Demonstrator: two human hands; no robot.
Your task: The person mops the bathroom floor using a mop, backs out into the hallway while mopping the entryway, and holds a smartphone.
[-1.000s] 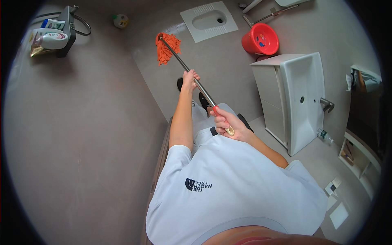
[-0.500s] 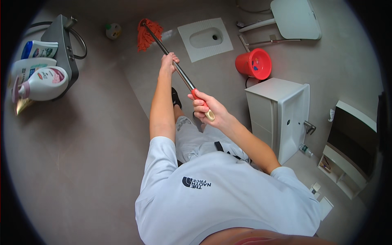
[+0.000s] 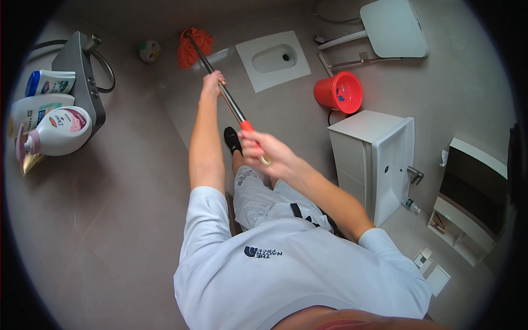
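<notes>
A mop with an orange head and a metal pole (image 3: 232,104) slants away from me toward the far left. Its shaggy orange head (image 3: 194,48) rests on the grey floor, left of the white squat toilet (image 3: 273,60). Around the middle of the pole my left hand (image 3: 213,82) is closed, with the arm stretched forward. My right hand (image 3: 270,154), a little blurred, wraps the red grip near the pole's end. The pale tip of the handle sticks out below that hand.
Right of the toilet are a red bucket (image 3: 337,92) and a wall-mounted folding seat (image 3: 394,28). Nearer stands a white washbasin cabinet (image 3: 352,137), with a mirror cabinet (image 3: 474,187) beyond it. A shower shelf (image 3: 88,82) with several bottles juts out at left. A round container (image 3: 149,51) sits beside the mop head.
Both hands and the mop have shifted left and somewhat closer to me. The mop head has moved slightly left on the floor. My grip stays the same.
</notes>
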